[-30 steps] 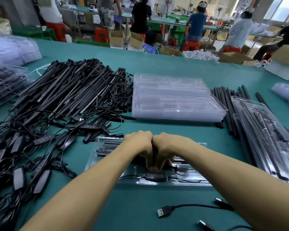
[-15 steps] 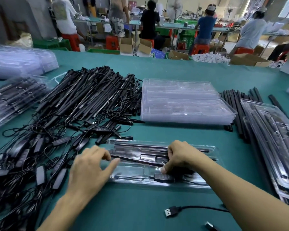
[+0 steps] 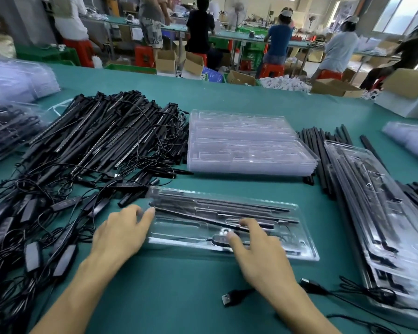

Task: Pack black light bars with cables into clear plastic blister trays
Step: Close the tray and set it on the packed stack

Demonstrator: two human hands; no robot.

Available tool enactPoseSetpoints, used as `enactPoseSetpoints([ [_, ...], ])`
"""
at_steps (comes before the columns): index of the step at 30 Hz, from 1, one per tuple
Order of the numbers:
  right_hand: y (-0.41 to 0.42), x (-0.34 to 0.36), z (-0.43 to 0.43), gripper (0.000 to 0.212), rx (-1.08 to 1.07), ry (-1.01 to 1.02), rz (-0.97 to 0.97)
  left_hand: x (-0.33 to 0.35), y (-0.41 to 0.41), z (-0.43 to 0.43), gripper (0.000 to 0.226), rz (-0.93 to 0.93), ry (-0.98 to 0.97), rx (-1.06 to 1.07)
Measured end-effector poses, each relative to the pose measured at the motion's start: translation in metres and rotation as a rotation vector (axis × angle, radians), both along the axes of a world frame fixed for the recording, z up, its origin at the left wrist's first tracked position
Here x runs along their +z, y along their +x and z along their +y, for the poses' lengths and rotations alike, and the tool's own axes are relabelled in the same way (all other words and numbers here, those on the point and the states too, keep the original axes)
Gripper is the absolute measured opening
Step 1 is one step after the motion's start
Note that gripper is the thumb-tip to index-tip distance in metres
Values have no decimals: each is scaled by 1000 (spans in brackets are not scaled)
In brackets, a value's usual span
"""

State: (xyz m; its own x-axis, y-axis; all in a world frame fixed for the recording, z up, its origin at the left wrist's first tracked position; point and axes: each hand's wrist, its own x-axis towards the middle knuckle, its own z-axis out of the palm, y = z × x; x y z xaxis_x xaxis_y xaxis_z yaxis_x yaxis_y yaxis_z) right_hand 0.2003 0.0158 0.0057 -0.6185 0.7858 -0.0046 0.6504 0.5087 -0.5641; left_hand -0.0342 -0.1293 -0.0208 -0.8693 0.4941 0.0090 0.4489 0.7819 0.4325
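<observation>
Packed trays (image 3: 7, 131) lie stacked at your far left, blurred, with black bars inside. Next to them is the loose pile of light bars (image 3: 101, 138). Their long axes run from near-left to far-right, and their cables (image 3: 22, 237) spill toward you in a tangle. One inline controller (image 3: 128, 184) at the near edge of the pile carries a row of small pale marks, too small to read.

Your left hand (image 3: 121, 235) is open. Its fingers are nearly straight and grip nothing, and the fingertips (image 3: 150, 210) touch the left end of the blister tray (image 3: 307, 255). This tray lies on the green table (image 3: 179, 297) directly in front of you. Its long axis runs left to right, with the left end slightly farther from you. The bars in the tray (image 3: 227, 204) follow that axis, apart from one thin bar (image 3: 191, 216) that crosses at a slant toward the near-right. A dark controller (image 3: 219, 239) sits in the near compartment, and no marking on it is legible.

Your right hand (image 3: 258, 251) is also open. Its fingers are spread and lightly bent, and they rest on the tray at the controller without closing on anything.

Beyond the tray stands a stack of empty clear trays (image 3: 246, 143), also lying left to right. A USB plug (image 3: 228, 298) lies on the table near your right wrist. Loose black bars (image 3: 321, 150) and filled trays (image 3: 377, 213) lie to your right, with their long axes pointing away from you.
</observation>
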Motion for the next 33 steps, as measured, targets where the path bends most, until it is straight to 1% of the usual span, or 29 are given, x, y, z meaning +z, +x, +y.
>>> enactPoseSetpoints([
  [2,-1,3,-6,36,-47,-99,156,6,-5,5,43,-97,184,-10],
  [3,-4,5,-9,36,-93,-188,257,9,-5,7,44,-99,288,-6],
  [4,-7,6,-12,37,-179,-338,411,12,-5,9,46,-82,370,5],
  [6,-17,9,-16,40,-410,-794,823,19,-2,14,50,-55,470,22],
  [7,-24,10,-18,38,-509,-1018,989,22,1,16,51,-56,503,20],
  [8,-30,14,-20,38,-572,-1189,1099,25,4,19,51,-57,527,13],
  [9,-37,17,-22,41,-596,-1304,1157,26,8,22,49,-53,548,10],
  [11,-52,24,-27,49,-580,-1422,1186,28,15,27,46,-34,591,12],
  [13,-64,30,-33,55,-559,-1457,1153,31,20,30,39,-45,636,-19],
  [15,-73,33,-38,65,-498,-1475,1107,32,22,33,38,-104,703,-108],
  [16,-77,34,-41,70,-457,-1476,1083,32,23,35,42,-129,731,-159],
  [17,-79,34,-44,81,-420,-1475,1075,33,24,36,48,-150,747,-208],
  [18,-81,33,-46,91,-402,-1473,1092,33,25,37,56,-162,753,-248],
  [19,-82,31,-47,97,-389,-1474,1119,32,26,37,65,-162,751,-271],
  [21,-82,28,-46,99,-353,-1463,1159,30,25,37,75,-138,721,-261],
  [22,-81,26,-45,101,-332,-1454,1165,30,23,37,75,-113,695,-241],
  [25,-74,22,-44,98,-277,-1425,1181,31,24,38,75,36,563,-145],
  [26,-72,20,-45,93,-256,-1398,1182,34,26,39,76,100,527,-104],
  [28,-68,20,-45,73,-183,-1294,1162,39,27,43,73,226,504,-61],
  [29,-67,22,-44,67,-152,-1229,1155,43,27,44,69,271,517,-60],
  [30,-66,24,-41,67,-131,-1169,1160,46,27,45,65,307,532,-72],
  [32,-64,35,-29,72,-98,-1064,1187,50,26,48,61,371,527,-148],
  [33,-63,42,-20,74,-86,-1014,1200,52,26,50,61,397,514,-226],
])
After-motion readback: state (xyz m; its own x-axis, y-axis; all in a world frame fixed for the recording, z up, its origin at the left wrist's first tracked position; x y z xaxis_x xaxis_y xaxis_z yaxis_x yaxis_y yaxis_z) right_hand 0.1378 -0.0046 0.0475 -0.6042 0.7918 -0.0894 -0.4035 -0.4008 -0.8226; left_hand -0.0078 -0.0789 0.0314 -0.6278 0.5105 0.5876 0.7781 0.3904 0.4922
